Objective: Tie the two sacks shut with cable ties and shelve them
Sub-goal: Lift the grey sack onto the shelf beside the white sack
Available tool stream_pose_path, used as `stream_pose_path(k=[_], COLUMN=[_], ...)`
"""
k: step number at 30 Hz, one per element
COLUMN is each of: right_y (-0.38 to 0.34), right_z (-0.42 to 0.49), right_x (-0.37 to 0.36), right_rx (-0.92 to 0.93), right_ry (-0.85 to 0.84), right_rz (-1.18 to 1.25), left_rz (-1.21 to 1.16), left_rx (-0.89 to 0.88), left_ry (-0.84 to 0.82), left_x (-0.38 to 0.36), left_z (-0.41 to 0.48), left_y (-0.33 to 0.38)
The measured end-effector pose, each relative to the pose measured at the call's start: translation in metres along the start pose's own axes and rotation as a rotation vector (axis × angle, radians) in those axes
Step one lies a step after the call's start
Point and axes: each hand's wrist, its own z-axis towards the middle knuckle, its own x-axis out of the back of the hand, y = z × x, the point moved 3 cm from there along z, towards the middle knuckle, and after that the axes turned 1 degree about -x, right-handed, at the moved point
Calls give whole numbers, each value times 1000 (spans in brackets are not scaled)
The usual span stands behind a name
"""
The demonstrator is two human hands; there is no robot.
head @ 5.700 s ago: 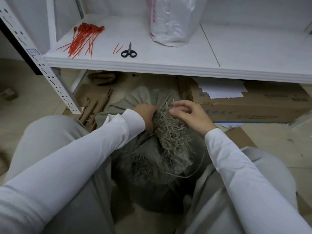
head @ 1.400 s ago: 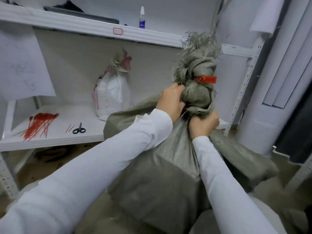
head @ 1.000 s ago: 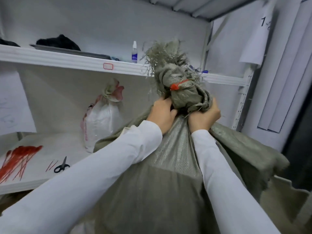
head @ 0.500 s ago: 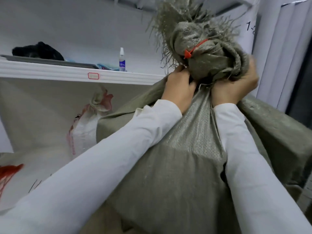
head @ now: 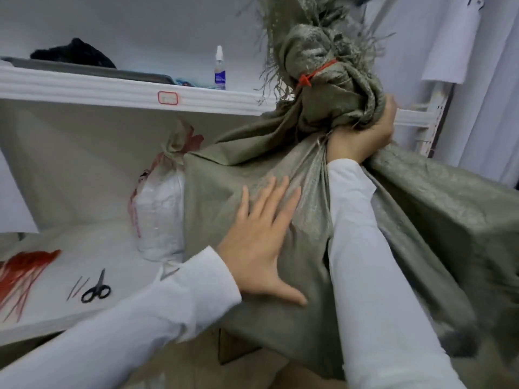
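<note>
The left hand [head: 261, 242] lies flat, fingers spread straight, against the side of the grey sack [head: 421, 220]. The right hand [head: 362, 138] grips the bunched neck below a red cable tie [head: 314, 73]. The sack appears to rest at the lower shelf [head: 84, 248] edge, its base hidden. Behind it stands the tied white sack [head: 160, 214].

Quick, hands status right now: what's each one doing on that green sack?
Left hand: open, palm flat against the side of the green sack.
Right hand: closed on the sack's bunched neck, just below the red cable tie.
</note>
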Motion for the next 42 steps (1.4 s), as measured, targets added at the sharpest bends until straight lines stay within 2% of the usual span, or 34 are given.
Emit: stream_pose_path(k=[2,5,9,13,18,21,24,34,38,42], right_y=[3,29,55,70,77,78,71,64,55,53], right_z=[-13,-34,-51,-38,-28,-20,-18,-34,-25,-17], right_x=[-14,-6,10,26,42,37,19,-59,-78,-76], right_rx=[-5,33,7,-96,-161,-247,-299,-485,-508,-405], right_ry=[-108,-191,-198,-160,-138,-125,-108,-283,-273,-217], right_rz=[-18,-157,-315,-410,-435,-329,-153,121,324,430], left_rz=[115,137,116,108,65,76,206,148,176,214], left_rx=[2,92,160,194,280,276,250,355,290,224], left_ry=[-29,-113,-109,-107,-113,-89,51,166,386,553], left_x=[-20,-44,-62,-58,-57,-54,-55,-54,-41,-37], left_z=[1,9,28,63,94,100,94,89,95,99], left_y=[-19,-47,-53,-50,-56,-62,-75,-122,-131,-137])
